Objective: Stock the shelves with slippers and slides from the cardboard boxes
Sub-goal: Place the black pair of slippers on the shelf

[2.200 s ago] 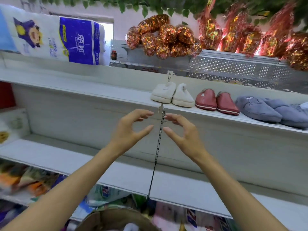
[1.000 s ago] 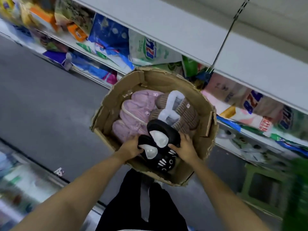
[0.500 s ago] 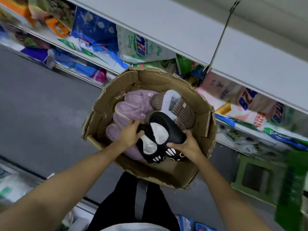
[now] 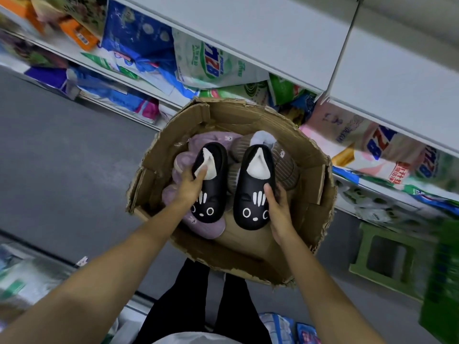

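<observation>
I look down into an open cardboard box (image 4: pixel 310 184) on the floor. My left hand (image 4: pixel 190 186) grips one black slipper (image 4: pixel 213 192) with a white lining and a white face print. My right hand (image 4: pixel 277 207) grips the matching black slipper (image 4: pixel 250 194). Both slippers are held side by side just above the box's contents, toes toward me. Beneath them lie purple slippers (image 4: pixel 211 227) on the left and brown fleece-lined slippers (image 4: pixel 285 167) on the right.
A white shelf board (image 4: pixel 273 28) runs above the box. Below it are bags of detergent (image 4: pixel 206 65) and other packaged goods. A green plastic stool (image 4: pixel 390 259) stands at the right. Grey floor (image 4: pixel 62 157) lies to the left. My dark trouser legs (image 4: pixel 188 301) are below the box.
The view dropped from the shelf to the box. My hands took hold of the black pair, separated it and lifted one slipper in each hand.
</observation>
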Demonstrator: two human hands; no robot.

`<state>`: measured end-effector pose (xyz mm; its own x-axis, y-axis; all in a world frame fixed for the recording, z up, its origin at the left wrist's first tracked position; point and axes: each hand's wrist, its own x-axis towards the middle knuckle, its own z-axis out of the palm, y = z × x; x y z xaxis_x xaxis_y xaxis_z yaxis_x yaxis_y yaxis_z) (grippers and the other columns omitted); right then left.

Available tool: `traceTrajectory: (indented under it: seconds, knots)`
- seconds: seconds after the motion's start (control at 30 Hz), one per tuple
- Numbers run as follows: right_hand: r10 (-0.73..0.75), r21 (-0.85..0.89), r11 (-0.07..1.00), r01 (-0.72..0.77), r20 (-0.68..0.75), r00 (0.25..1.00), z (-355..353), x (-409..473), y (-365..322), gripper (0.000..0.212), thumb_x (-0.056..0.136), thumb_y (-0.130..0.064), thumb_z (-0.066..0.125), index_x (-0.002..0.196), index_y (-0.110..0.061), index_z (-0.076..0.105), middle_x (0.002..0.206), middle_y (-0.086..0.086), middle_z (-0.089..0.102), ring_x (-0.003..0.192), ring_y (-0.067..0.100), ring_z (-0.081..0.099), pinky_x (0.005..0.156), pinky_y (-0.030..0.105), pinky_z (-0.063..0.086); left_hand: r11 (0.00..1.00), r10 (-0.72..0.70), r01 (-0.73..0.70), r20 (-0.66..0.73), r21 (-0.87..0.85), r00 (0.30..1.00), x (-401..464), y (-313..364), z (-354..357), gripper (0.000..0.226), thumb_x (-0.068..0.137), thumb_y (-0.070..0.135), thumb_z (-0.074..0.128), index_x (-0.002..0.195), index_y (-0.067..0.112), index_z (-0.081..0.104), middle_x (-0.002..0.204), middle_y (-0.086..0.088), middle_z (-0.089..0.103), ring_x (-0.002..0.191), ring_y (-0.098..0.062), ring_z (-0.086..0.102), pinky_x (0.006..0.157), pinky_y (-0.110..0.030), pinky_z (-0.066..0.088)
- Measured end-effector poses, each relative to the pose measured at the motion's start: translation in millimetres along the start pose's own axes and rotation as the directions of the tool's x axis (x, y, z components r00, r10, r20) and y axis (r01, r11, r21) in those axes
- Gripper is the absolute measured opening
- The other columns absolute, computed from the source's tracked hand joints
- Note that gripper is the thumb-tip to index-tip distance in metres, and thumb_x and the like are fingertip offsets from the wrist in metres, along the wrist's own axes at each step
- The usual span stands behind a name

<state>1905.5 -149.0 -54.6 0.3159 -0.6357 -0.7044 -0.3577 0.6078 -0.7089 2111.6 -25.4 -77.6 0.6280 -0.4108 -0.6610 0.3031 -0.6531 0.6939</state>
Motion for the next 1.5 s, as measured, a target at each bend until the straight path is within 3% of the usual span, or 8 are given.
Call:
traceTrajectory:
  seconds: [0.1, 0.27, 0.4, 0.53, 0.83, 1.1, 1.23, 1.5]
  knots:
    - [-0.046, -0.034, 0.998, 0.047, 0.031, 0.998, 7.3, -7.3, 2.6, 0.058, 0.086, -0.043, 0.071, 0.137, -0.041, 0.043, 0.125, -0.019, 0.057, 0.113, 0.003, 0.06, 0.092, 0.026, 0.052, 0.995, -0.066, 0.067, 0.017, -0.076, 0.998, -15.3, -22.7, -1.1, 0.078, 0.081, 0.076, 0.054, 0.146, 0.036, 0.041, 0.146, -0.001, 0.05, 0.134, -0.023, 0.048, 0.114, -0.044, 0.039]
    - [-0.14, -0.082, 0.986, 0.144, 0.057, 0.989, 15.7, -13.9, -2.7, 0.065, 0.083, -0.043, 0.073, 0.141, -0.042, 0.043, 0.129, -0.027, 0.054, 0.119, -0.003, 0.055, 0.1, 0.025, 0.048, 0.92, -0.11, 0.169, 0.182, -0.353, 0.977, -29.2, -24.9, -6.4, 0.029, 0.099, 0.034, 0.058, 0.127, 0.041, 0.055, 0.128, 0.005, 0.066, 0.119, -0.017, 0.062, 0.106, -0.042, 0.048]
    - [-0.153, -0.102, 0.982, 0.158, 0.057, 0.987, 14.2, -13.9, -11.1, 0.075, 0.082, -0.029, 0.08, 0.147, -0.032, 0.043, 0.132, -0.022, 0.056, 0.121, 0.0, 0.057, 0.098, 0.025, 0.051, 0.9, -0.07, 0.151, 0.206, -0.408, 0.976, -40.5, -19.2, -15.7, 0.048, 0.095, 0.015, 0.061, 0.137, 0.035, 0.05, 0.12, 0.006, 0.069, 0.106, -0.012, 0.067, 0.078, -0.023, 0.054]
    - [-0.183, -0.13, 0.973, 0.192, 0.077, 0.98, 15.5, -19.6, -17.8, 0.071, 0.083, -0.01, 0.078, 0.142, -0.028, 0.043, 0.122, -0.028, 0.054, 0.106, -0.015, 0.058, 0.084, 0.01, 0.05, 0.912, -0.029, 0.107, 0.2, -0.395, 0.979, -45.8, -19.3, -21.2, 0.075, 0.085, -0.009, 0.062, 0.148, 0.027, 0.044, 0.131, -0.007, 0.066, 0.117, -0.023, 0.064, 0.095, -0.035, 0.052]
    - [-0.244, -0.012, 0.97, 0.244, 0.039, 0.969, 12.5, -59.6, -31.3, 0.062, 0.086, -0.025, 0.076, 0.142, -0.029, 0.049, 0.138, -0.007, 0.059, 0.121, 0.011, 0.06, 0.105, 0.04, 0.05, 0.911, 0.022, 0.024, 0.106, -0.411, 0.994, -79.6, 20.6, -35.9, 0.049, 0.095, 0.036, 0.055, 0.144, 0.036, 0.05, 0.134, 0.002, 0.065, 0.118, -0.016, 0.063, 0.103, -0.038, 0.05]
    - [-0.421, 0.052, 0.906, 0.419, 0.031, 0.906, -4.3, -127.8, -93.4, 0.068, 0.084, -0.029, 0.077, 0.144, -0.032, 0.044, 0.124, -0.021, 0.061, 0.106, -0.005, 0.064, 0.089, 0.023, 0.055, 0.906, 0.255, -0.227, 0.034, -0.359, 0.966, -146.6, 76.6, -43.5, 0.079, 0.067, 0.061, 0.083, 0.138, 0.042, 0.053, 0.14, 0.0, 0.058, 0.126, -0.018, 0.059, 0.108, -0.045, 0.047]
    - [-0.516, 0.02, 0.857, 0.515, 0.037, 0.856, -14.7, -164.4, -123.3, 0.066, 0.079, -0.03, 0.083, 0.137, -0.034, 0.051, 0.125, -0.016, 0.065, 0.112, 0.005, 0.065, 0.097, 0.035, 0.055, 0.863, 0.383, -0.343, 0.039, -0.371, 0.923, -190.5, 115.1, -51.3, 0.075, 0.084, 0.028, 0.079, 0.15, 0.023, 0.042, 0.139, 0.0, 0.058, 0.112, -0.008, 0.062, 0.099, -0.03, 0.052]
    - [-0.704, 0.033, 0.71, 0.704, -0.01, 0.71, -5.3, -244.9, -179.6, 0.059, 0.085, -0.02, 0.076, 0.134, -0.033, 0.047, 0.117, -0.025, 0.06, 0.1, -0.015, 0.062, 0.08, 0.01, 0.051, 0.738, 0.549, -0.483, 0.002, -0.47, 0.836, -239.5, 177.9, -91.2, 0.048, 0.09, 0.025, 0.072, 0.132, 0.034, 0.049, 0.132, -0.011, 0.062, 0.112, -0.023, 0.065, 0.101, -0.045, 0.052]
